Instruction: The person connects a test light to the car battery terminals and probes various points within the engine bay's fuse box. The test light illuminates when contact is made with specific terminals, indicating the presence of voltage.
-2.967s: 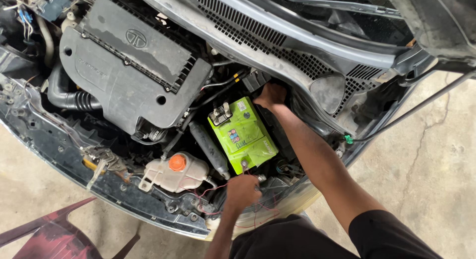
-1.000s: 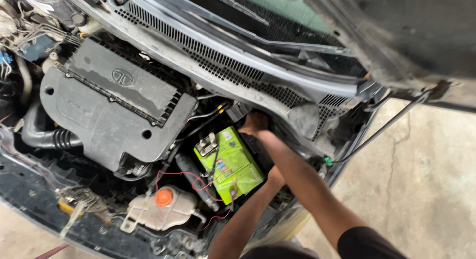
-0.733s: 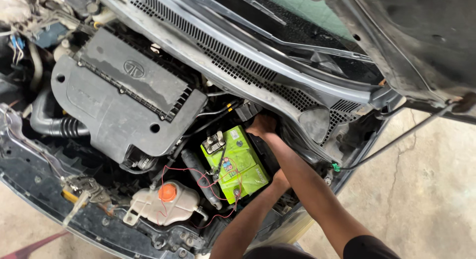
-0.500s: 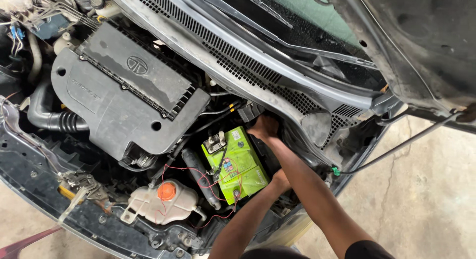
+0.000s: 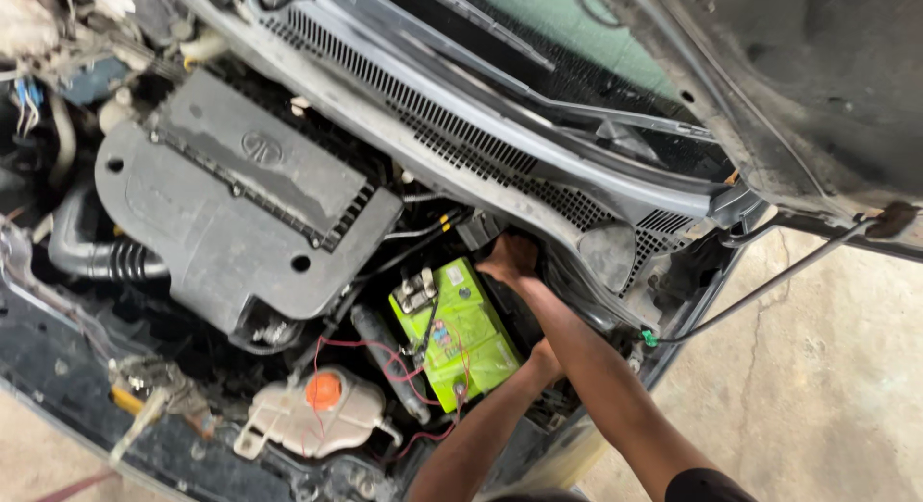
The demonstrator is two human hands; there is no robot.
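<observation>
Since three seconds ago the left hand point(image 5: 543, 360) has left the near end of the battery point(image 5: 459, 331) and now sits at its right side, low in the bay; the right hand point(image 5: 510, 257) stays at the far end.

The battery, bright green, stands in the engine bay point(image 5: 58, 387), right of the dark engine cover point(image 5: 240, 213) and near the cowl grille point(image 5: 452, 141). The right hand's grip is curled over the battery's far top edge, touching it. The left hand presses in beside the battery's right flank; its fingers are hidden, so I cannot tell whether that grip is clenched or released.

A clamp point(image 5: 415, 290) sits on the battery's far left corner, and red wires point(image 5: 385, 363) loop across its near left side. Just left, a black hose point(image 5: 389, 363) runs alongside. Nearer and further left stands a whitish reservoir point(image 5: 298, 423) with an orange cap point(image 5: 324, 390); its contents cannot be made out. A prop rod point(image 5: 769, 281) slants at the right above the concrete floor point(image 5: 827, 387).
</observation>
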